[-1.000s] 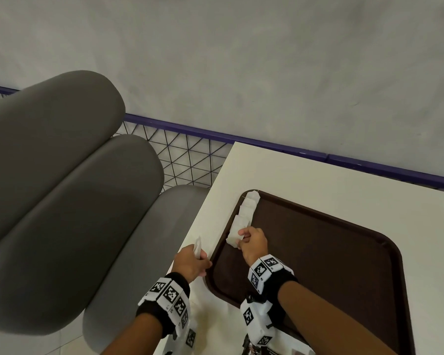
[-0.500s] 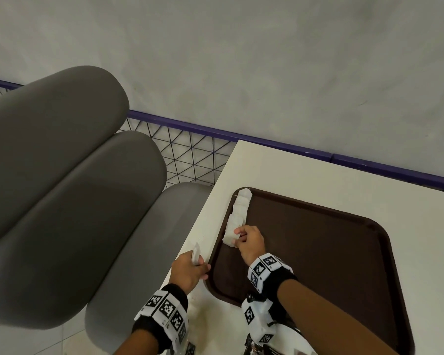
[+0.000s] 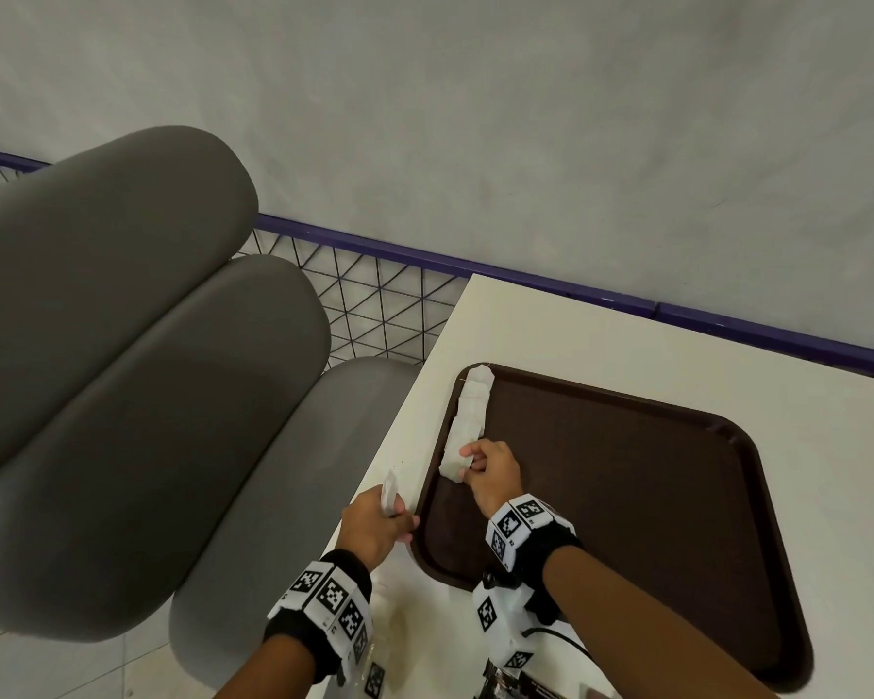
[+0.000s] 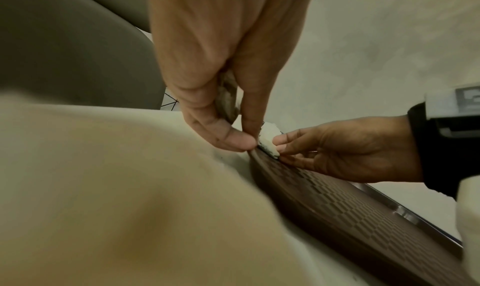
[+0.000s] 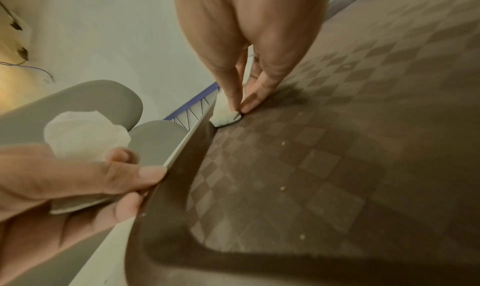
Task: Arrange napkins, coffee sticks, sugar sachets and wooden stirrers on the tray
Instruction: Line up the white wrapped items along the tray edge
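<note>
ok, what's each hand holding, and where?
Left hand: spare napkin, pinched at its lower end. Right hand: near end of the napkin row on the tray.

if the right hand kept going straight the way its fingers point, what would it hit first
Probably the row of napkins its fingertips already pinch; the right hand points along it toward the tray far corner rim, though depth is unclear.

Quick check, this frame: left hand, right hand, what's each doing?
Left hand: closed, gripping a folded white paper napkin.
Right hand: pinching the near end of the white napkin row on the brown plastic tray.
</note>
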